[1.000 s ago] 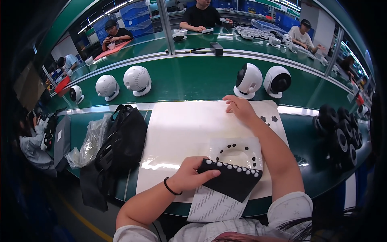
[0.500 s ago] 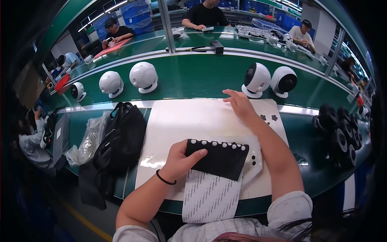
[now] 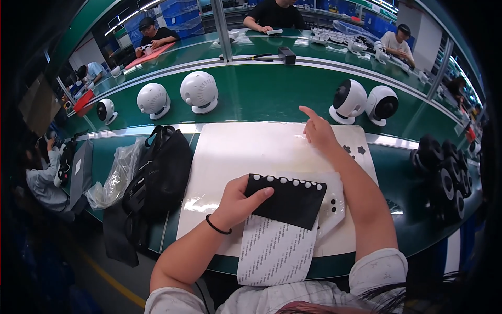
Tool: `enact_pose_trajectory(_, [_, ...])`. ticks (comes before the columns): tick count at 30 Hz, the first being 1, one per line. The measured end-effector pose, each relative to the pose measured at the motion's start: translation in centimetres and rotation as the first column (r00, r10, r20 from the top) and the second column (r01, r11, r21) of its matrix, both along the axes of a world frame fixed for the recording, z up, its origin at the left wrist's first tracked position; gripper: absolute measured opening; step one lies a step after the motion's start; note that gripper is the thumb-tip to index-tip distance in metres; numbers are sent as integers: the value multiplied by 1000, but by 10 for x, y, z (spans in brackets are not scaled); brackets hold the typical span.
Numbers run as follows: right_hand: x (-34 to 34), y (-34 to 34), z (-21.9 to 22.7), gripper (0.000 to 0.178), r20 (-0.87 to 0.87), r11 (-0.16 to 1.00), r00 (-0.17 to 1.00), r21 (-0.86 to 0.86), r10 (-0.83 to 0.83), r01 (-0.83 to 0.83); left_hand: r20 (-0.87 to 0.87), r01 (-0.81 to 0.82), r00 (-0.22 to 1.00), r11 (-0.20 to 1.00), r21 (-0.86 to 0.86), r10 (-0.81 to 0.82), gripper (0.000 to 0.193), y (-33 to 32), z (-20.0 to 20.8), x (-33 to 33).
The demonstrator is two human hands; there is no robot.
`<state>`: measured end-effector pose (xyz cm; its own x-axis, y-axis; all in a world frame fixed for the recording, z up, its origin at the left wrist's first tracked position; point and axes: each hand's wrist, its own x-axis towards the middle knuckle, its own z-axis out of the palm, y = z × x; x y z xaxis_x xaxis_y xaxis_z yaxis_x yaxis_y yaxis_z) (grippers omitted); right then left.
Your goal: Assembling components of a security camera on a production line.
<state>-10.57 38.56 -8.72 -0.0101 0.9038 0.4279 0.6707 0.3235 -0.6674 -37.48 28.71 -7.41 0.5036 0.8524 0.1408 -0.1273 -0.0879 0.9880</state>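
Left hand (image 3: pixel 234 205): most fingers hidden under black sheet (image 3: pixel 288 203). Middle co-worker (image 3: pixel 278 17) cut by top edge.

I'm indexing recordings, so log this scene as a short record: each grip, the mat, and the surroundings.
Left grip: pinches black rectangular sheet, white dots along upper edge
Right grip: index finger extended near far edge of white rectangular mat; nothing visibly held
Partly covered: translucent sheet with black dots
Left side: black bag, clear plastic bag
Beyond mat: five rounded white devices
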Motion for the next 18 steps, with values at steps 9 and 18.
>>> enact_pose_trajectory(9, [-7,-2,4,49,34,969,981,157,190,-193,-12,14,1000,1000,-5,-14,23,-1,3,0])
enact_pose_trajectory(18, [-17,-9,13,58,136,905,938,248,320,-345,-22,12,1000,1000,-9,-12,25,1,-2,-4])
